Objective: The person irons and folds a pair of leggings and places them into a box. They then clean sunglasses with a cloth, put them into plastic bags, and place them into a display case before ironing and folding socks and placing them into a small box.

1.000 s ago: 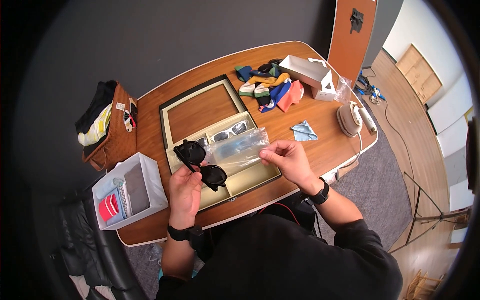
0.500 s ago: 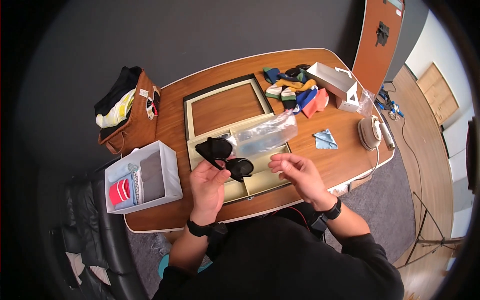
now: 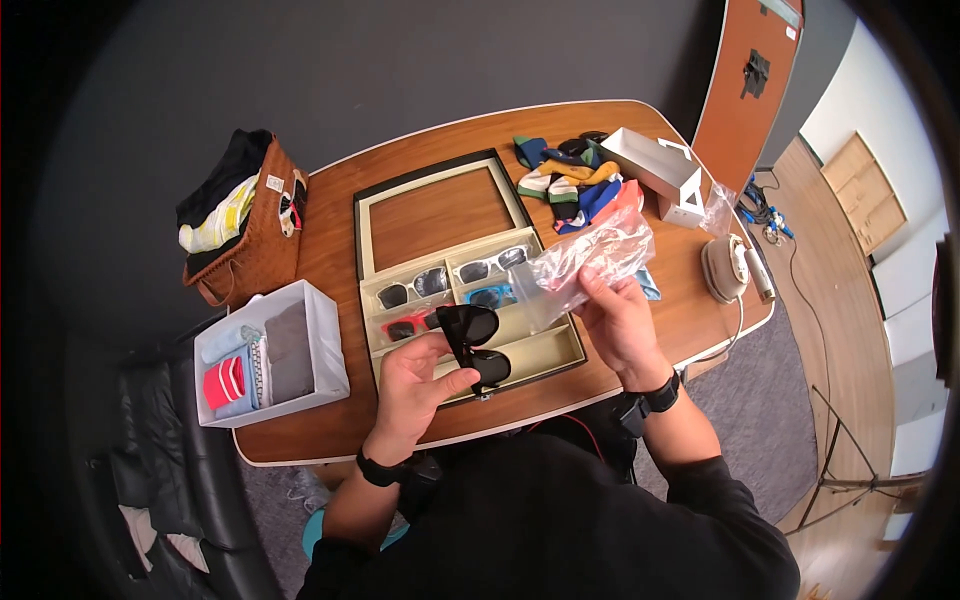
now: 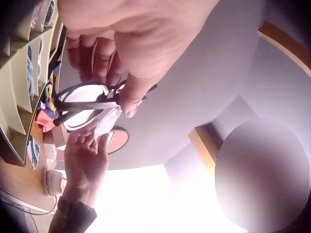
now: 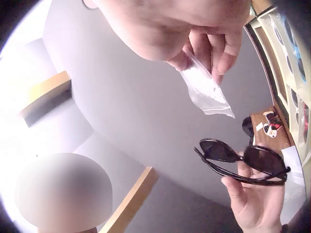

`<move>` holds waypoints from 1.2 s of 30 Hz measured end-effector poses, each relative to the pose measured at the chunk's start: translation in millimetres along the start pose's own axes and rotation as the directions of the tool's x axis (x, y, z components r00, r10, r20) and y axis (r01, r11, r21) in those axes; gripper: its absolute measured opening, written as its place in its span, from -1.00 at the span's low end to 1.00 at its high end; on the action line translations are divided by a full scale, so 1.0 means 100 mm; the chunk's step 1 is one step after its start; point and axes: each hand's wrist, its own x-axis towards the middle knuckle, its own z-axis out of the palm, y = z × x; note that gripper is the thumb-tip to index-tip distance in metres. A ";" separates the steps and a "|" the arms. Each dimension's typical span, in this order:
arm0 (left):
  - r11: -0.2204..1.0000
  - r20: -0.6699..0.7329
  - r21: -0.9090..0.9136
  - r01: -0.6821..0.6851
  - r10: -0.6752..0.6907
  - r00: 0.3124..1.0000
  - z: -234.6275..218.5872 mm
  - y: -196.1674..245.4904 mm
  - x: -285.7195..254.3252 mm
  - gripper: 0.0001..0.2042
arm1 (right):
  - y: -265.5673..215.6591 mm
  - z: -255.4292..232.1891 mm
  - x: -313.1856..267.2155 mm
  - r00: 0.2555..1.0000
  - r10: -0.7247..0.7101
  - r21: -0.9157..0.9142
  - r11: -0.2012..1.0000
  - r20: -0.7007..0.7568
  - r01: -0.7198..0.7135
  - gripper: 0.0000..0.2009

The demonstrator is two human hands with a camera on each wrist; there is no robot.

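Observation:
My left hand (image 3: 412,390) grips a pair of black sunglasses (image 3: 478,335) by the frame, thumb in front, above the near part of a display case (image 3: 545,362). Over the case's right side my right hand (image 3: 622,325) pinches a crumpled clear plastic bag (image 3: 590,262) between thumb and fingers. The right wrist view shows the bag (image 5: 206,94) hanging from those fingers, apart from the sunglasses (image 5: 243,160). In the case's compartments lie white-framed sunglasses (image 3: 413,288), a blue pair (image 3: 490,296) and a red pair (image 3: 404,327), partly behind the black ones.
Colourful socks (image 3: 570,185) are heaped behind the case, beside an open white box (image 3: 655,165). A garment steamer (image 3: 725,270) stands at the table's right. On the left are a white bin (image 3: 325,365) of folded clothes and a brown basket (image 3: 262,245) of clothes.
The plastic bag lay across the case and apart from my right hand half a second ago; now that hand holds it farther right. The coloured sunglasses are uncovered. The black sunglasses have turned more upright.

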 end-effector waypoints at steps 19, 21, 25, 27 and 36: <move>0.922 0.098 0.384 -0.046 0.009 0.995 0.05 0.03 0.05 -0.70 | -0.07 0.07 -0.06 0.994 0.090 -0.029 0.996 0.066 -0.088 -0.70; 0.917 0.087 0.395 -0.053 0.020 0.996 0.08 0.02 0.04 -0.70 | -0.07 0.21 -0.11 0.997 0.072 -0.040 0.997 0.004 -0.072 -0.76; 0.844 0.070 0.526 -0.110 0.085 0.994 0.14 0.08 0.04 -0.69 | -0.05 0.28 -0.12 0.993 0.099 -0.220 0.972 0.062 -0.083 -0.85; 0.819 0.075 0.559 -0.124 0.100 0.992 0.16 0.12 0.04 -0.68 | -0.01 0.27 -0.13 0.991 0.111 -0.267 0.960 0.071 -0.088 -0.84; 0.642 0.077 0.726 -0.249 0.284 0.956 0.17 0.23 0.01 -0.65 | 0.03 0.22 -0.10 0.986 0.145 -0.100 0.983 -0.080 -0.153 -0.83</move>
